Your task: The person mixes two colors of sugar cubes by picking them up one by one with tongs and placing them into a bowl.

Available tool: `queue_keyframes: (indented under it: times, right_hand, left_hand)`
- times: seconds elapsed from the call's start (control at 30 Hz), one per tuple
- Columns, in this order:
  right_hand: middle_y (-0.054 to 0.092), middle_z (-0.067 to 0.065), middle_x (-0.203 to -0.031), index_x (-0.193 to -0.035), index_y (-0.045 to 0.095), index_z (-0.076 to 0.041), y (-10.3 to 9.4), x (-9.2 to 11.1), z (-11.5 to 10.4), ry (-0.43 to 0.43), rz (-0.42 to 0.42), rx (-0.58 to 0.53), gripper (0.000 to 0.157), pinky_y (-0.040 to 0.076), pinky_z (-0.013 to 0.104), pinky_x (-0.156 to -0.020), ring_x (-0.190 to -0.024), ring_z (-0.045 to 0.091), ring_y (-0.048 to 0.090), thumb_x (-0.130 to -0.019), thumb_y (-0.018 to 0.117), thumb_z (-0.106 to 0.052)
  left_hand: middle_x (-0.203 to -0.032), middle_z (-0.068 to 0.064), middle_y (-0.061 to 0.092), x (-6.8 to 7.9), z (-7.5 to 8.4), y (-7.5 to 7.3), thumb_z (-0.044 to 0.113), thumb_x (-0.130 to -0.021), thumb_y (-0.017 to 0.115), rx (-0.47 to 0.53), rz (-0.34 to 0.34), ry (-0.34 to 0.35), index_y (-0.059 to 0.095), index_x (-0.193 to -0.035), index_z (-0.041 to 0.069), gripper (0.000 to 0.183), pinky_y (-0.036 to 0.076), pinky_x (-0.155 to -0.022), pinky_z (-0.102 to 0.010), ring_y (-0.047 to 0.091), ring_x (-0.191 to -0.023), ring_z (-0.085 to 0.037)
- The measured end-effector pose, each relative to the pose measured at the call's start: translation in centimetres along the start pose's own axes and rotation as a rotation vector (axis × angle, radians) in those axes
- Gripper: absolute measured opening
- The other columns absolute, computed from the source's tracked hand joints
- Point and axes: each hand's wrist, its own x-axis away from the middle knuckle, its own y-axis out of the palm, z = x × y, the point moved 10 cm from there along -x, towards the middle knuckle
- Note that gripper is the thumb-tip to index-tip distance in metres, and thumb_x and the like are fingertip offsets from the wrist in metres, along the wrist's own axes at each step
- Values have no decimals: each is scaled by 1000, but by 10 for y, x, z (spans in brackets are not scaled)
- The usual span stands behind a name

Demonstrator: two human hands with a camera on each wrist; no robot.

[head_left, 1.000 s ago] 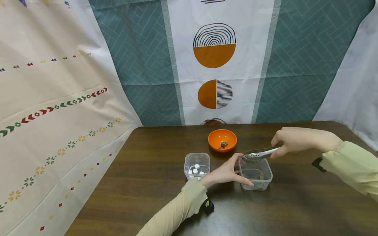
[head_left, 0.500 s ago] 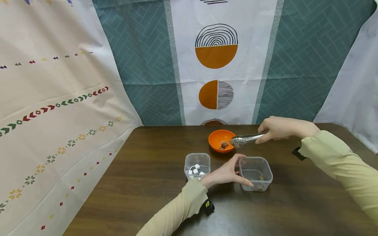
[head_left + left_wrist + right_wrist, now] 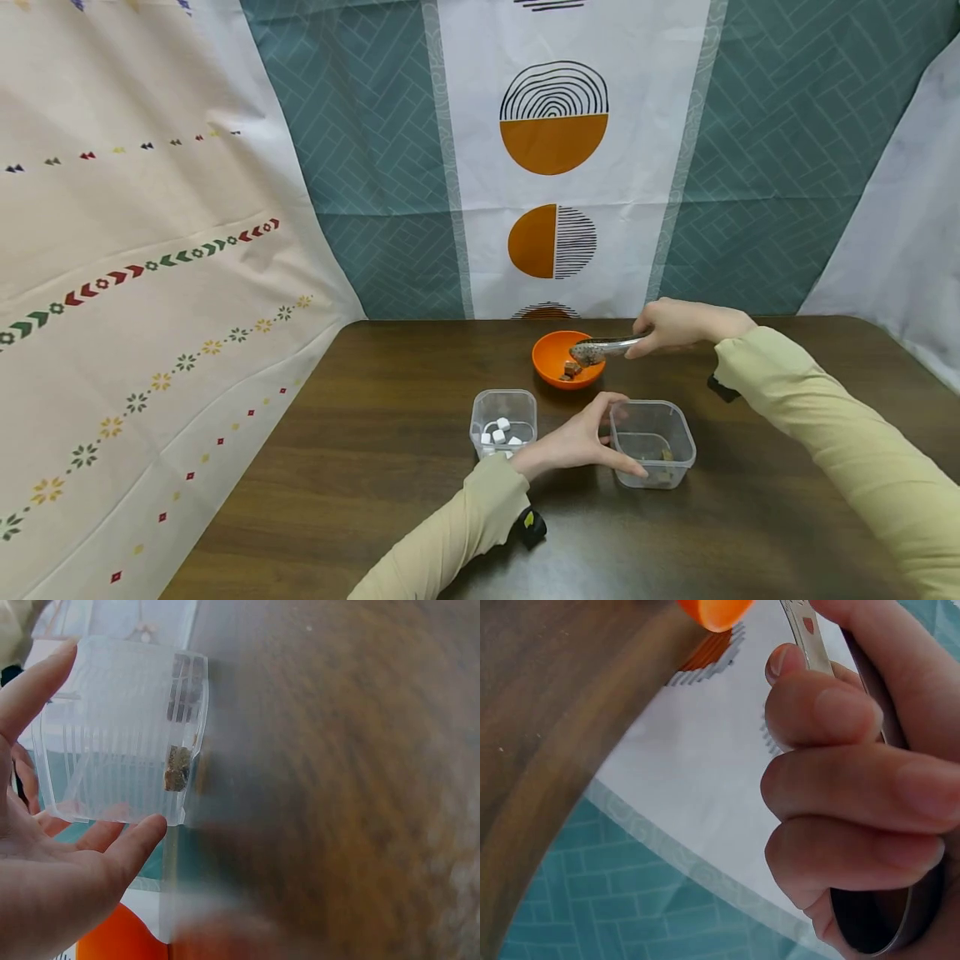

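Observation:
My left hand (image 3: 573,443) holds the near-left side of a clear plastic container (image 3: 652,423), thumb and fingers spread around its wall. In the left wrist view, a brown cube (image 3: 177,769) and darker pieces (image 3: 185,688) show at the container's bottom. My right hand (image 3: 682,322) grips metal tongs (image 3: 596,350), fingers curled round the handles (image 3: 812,646) in the right wrist view. The tongs' tips reach into the orange bowl (image 3: 547,357), right over the small brown cubes (image 3: 572,369) lying there.
A second clear container (image 3: 504,400) with several white cubes (image 3: 498,435) stands left of my left hand. Everything rests on a dark wooden table (image 3: 360,450). Patterned curtains (image 3: 375,167) hang behind its far edge and along the left.
My right hand has carried the tongs leftward and away from me, from over the clear container into the orange bowl. The left hand keeps its hold on the container.

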Motion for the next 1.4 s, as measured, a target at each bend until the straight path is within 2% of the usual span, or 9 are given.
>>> queue_keyframes:
  times: [0.27,0.47,0.6,0.73,1.07,1.13,1.23,1.33,1.4]
  right_hand:
    - [31,-7,-42,-79,64,-13,11,-8,7,28,-12,-19,19,24,23,-36,-35,8,25,-83,65,-32]
    - [33,-6,-43,-85,65,-11,13,-9,11,46,-4,-4,25,25,23,-36,-35,8,26,-82,65,-35]
    - [35,-5,-43,-102,64,-3,10,-4,13,65,12,0,42,29,24,-36,-34,8,27,-81,66,-39]
    - [36,-4,-41,-117,55,6,6,6,12,82,31,8,61,32,26,-35,-32,8,26,-80,65,-42]
    - [36,-6,-42,-94,65,-11,0,32,-1,48,60,44,41,35,26,-34,-29,7,29,-77,66,-48]
    - [47,-4,-51,-99,65,-8,-1,37,-4,46,65,42,46,35,27,-34,-29,7,30,-77,66,-48]
    - [62,10,-80,-108,61,1,-3,45,-7,46,79,39,60,38,29,-35,-29,9,33,-76,65,-50]
    - [61,15,-99,-109,61,2,-2,51,-9,41,88,43,63,39,30,-37,-30,9,34,-76,66,-51]
    - [61,15,-100,-109,61,2,-2,55,-10,37,93,44,63,40,29,-39,-30,9,34,-75,66,-50]
  left_hand:
    - [-123,2,41,1,-1,1,7,-75,73,-3,-16,-3,30,-131,15,72,40,-84,-22,40,-110,-12]
    - [-123,3,40,1,0,0,7,-75,73,-7,-18,-4,30,-131,15,72,40,-84,-22,40,-110,-12]
    - [-123,2,40,0,0,1,7,-75,74,-5,-15,-4,30,-131,15,72,40,-84,-23,40,-110,-12]
    - [-123,2,40,0,0,1,7,-74,74,-5,-12,-2,30,-131,16,73,40,-85,-23,40,-111,-13]
    - [-122,3,40,1,-1,-1,8,-74,75,-17,-4,-6,31,-131,17,73,40,-84,-22,40,-110,-13]
    - [-123,3,40,1,-1,0,9,-74,75,-18,-5,-7,30,-131,17,73,40,-84,-22,40,-110,-13]
    - [-122,3,40,1,-1,0,9,-74,75,-17,-6,-5,31,-131,17,73,40,-85,-23,40,-110,-13]
    - [-122,3,40,1,0,0,9,-73,76,-19,0,-2,31,-131,17,74,40,-85,-24,40,-111,-13]
    - [-122,3,41,1,0,-1,10,-73,76,-21,8,0,31,-131,17,74,40,-85,-24,40,-111,-12]
